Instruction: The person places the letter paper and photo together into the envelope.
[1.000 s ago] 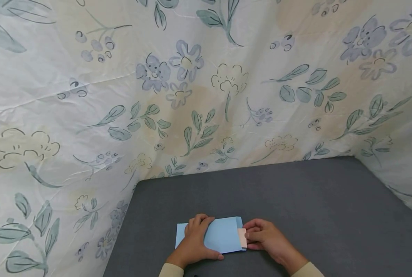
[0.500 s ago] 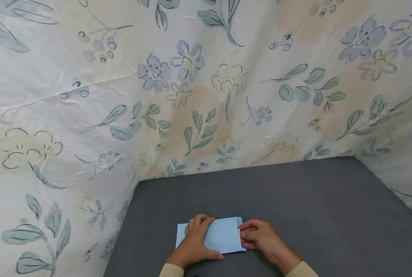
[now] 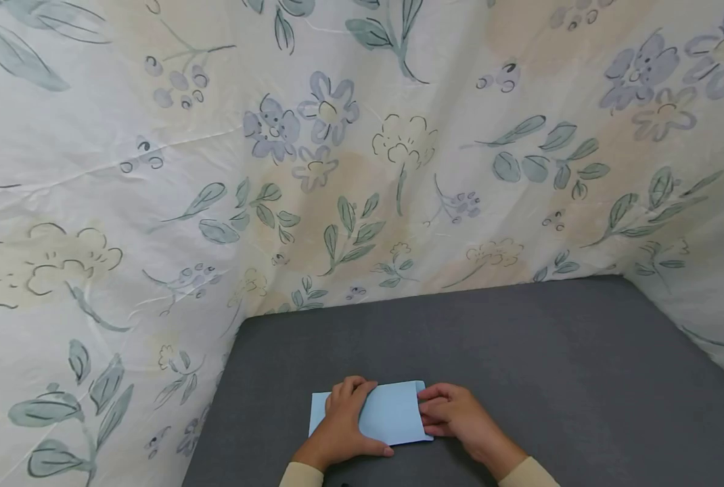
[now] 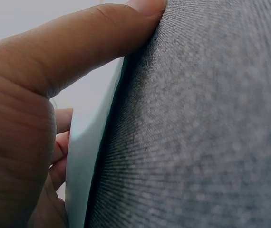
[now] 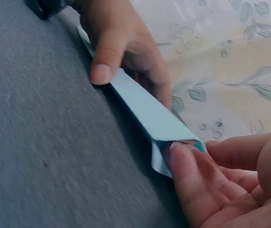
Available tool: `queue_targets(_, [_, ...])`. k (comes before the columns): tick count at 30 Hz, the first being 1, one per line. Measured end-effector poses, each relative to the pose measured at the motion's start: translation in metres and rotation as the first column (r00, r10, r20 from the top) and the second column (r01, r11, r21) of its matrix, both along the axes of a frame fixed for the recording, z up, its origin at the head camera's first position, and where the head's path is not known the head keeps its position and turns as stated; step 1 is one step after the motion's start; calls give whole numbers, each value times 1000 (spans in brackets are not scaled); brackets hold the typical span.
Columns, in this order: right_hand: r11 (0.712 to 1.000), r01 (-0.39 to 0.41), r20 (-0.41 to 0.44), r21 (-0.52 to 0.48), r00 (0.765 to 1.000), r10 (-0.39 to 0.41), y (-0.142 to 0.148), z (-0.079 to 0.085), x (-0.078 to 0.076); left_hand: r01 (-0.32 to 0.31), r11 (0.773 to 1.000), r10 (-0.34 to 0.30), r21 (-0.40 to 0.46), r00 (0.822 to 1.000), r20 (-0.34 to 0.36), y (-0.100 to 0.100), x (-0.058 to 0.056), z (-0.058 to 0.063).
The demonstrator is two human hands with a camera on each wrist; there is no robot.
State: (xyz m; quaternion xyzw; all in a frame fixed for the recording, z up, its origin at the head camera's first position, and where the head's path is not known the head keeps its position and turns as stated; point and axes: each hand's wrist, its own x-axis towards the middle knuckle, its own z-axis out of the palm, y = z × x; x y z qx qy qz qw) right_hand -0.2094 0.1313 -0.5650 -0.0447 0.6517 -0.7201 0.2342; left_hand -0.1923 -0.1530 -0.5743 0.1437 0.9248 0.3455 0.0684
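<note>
A light blue envelope lies on the dark grey table. My left hand grips it across its middle, thumb along the near edge and fingers over the far edge. In the left wrist view the thumb reaches past the pale side of the envelope. At the envelope's right end, my right hand has its extended fingers at the mouth. From the right wrist, one fingertip shows inside the mouth, beside a loose flap. A thin orange-pink edge of a card shows inside; the rest is hidden.
The grey table extends to the right and behind the hands. A floral cloth hangs behind the table and along both sides. A dark object sits near the left wrist in the right wrist view.
My right hand has moved a little left, and the pale pink card that stuck out of the envelope has gone inside. The left hand and envelope have stayed in place.
</note>
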Motion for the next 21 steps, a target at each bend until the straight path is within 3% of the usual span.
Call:
queue_targets(11, [996,67,-6,58,998,-67,39,3,-11,14,996,-19,-86,998,-55,-3,-1,-8])
queue_targets(15, [986,102,-62,135,994,-94,52,8,-12,20,991,-28,-132,998,-63,-5,1,-10])
queue_targets(18, [954,157,-181,256,977,-113,60,13,-13,13,988,-25,-154,997,-74,-8,4,-10])
queue_targets(20, [904,200,-299,377,950,-85,66,16,-12,5,985,-20,-170,996,-88,-11,7,-8])
queue_targets(21, [866,224,-363,446,930,-54,69,17,-12,-2,984,-14,-177,996,-94,-13,9,-7])
